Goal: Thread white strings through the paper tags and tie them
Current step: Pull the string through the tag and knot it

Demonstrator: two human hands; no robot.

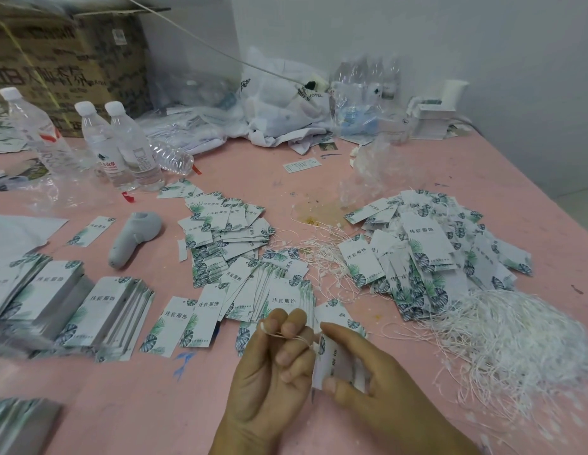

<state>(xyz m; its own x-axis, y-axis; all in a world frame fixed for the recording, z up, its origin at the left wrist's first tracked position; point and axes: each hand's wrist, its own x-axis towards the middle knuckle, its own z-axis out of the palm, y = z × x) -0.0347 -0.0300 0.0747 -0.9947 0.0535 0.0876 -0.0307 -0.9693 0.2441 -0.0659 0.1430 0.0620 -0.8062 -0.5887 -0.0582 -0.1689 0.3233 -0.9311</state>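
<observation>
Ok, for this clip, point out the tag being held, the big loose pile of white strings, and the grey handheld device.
held tag (pixel 335 364), head view, on its white face between the fingers.
pile of white strings (pixel 522 330), head view, middle of the tangle.
grey handheld device (pixel 131 239), head view, on its body.

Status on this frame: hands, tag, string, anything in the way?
Left hand pinches string. Right hand grips tag. String runs to tag's top; knot not visible. Nothing in the way.
</observation>
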